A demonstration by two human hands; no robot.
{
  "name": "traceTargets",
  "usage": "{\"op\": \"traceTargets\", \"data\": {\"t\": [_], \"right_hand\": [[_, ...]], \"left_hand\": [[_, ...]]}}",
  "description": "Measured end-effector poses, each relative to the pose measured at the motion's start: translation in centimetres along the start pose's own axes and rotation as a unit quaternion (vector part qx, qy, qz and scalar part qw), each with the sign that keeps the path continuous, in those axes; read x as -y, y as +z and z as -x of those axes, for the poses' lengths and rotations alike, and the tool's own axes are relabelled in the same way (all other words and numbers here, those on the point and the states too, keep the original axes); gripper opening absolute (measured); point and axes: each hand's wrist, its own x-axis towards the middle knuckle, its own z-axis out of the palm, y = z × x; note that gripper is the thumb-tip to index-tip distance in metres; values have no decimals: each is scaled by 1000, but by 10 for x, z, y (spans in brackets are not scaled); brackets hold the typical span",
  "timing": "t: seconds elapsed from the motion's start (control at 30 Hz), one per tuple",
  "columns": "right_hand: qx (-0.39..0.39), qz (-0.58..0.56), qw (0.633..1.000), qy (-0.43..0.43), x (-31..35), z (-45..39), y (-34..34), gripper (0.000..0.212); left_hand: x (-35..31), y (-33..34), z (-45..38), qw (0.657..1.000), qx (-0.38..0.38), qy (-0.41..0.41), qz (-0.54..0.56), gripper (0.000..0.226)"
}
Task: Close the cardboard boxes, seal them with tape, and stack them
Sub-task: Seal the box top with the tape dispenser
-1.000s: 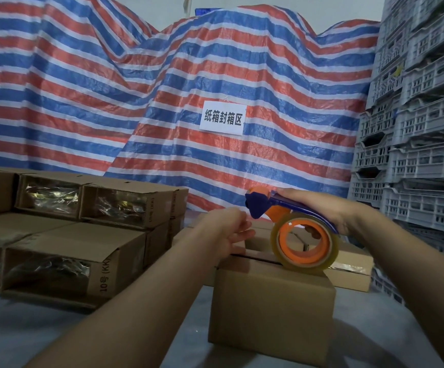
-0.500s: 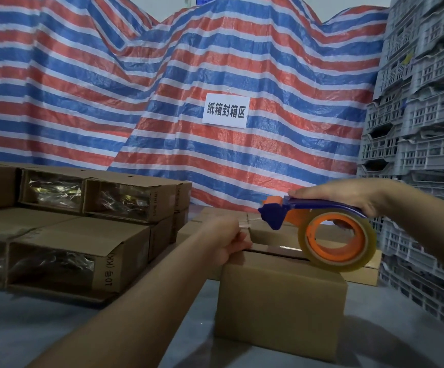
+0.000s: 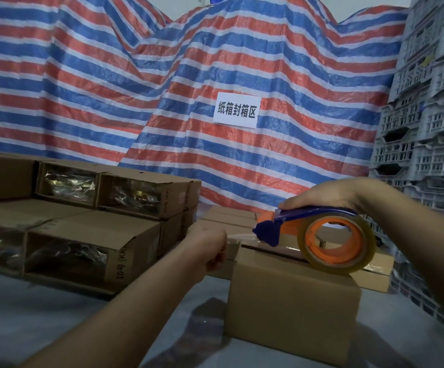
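Head view puts a red, white and blue striped tarpaulin (image 3: 242, 75) across the whole background, with grey plastic crates (image 3: 433, 123) stacked at your right. Open cardboard boxes (image 3: 88, 235) lie in rows at your left, shiny plastic showing inside them. Directly before you, on the grey floor (image 3: 43, 322), stands the cardboard box (image 3: 292, 309) you are sealing, its top seam visible. Your right hand (image 3: 329, 193) is curled over the blue handle of the tape dispenser (image 3: 319, 237), whose roll rests on the box top. Your left hand (image 3: 210, 244) pinches the clear tape end (image 3: 238, 237) at the box's left edge.
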Motion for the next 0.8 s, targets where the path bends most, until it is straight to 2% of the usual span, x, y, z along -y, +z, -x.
{"op": "traceTargets", "data": {"t": [0.07, 0.13, 0.27, 0.37, 0.47, 0.57, 0.67, 0.8], "right_hand": [[-4, 55, 998, 5, 6, 1, 3, 38], [-3, 55, 998, 36, 9, 3, 4, 47], [-7, 81, 996, 33, 10, 3, 5, 45], [7, 78, 996, 38, 12, 1, 4, 48], [12, 59, 996, 59, 15, -1, 5, 47], [18, 74, 996, 52, 15, -3, 5, 46], [24, 96, 994, 42, 15, -5, 4, 40], [42, 66, 995, 59, 13, -9, 2, 51]], "left_hand": [[2, -1, -2, 1000, 5, -9, 11, 15], [6, -1, -5, 1000, 2, -12, 10, 18], [10, 0, -7, 1000, 9, -6, 2, 20], [13, -2, -8, 1000, 26, -6, -11, 15], [21, -3, -13, 999, 28, -9, -15, 19], [27, -3, -16, 999, 35, -13, -9, 8], [32, -2, -19, 999, 37, -8, -1, 14], [38, 2, -21, 999, 36, -14, -16, 18]]}}
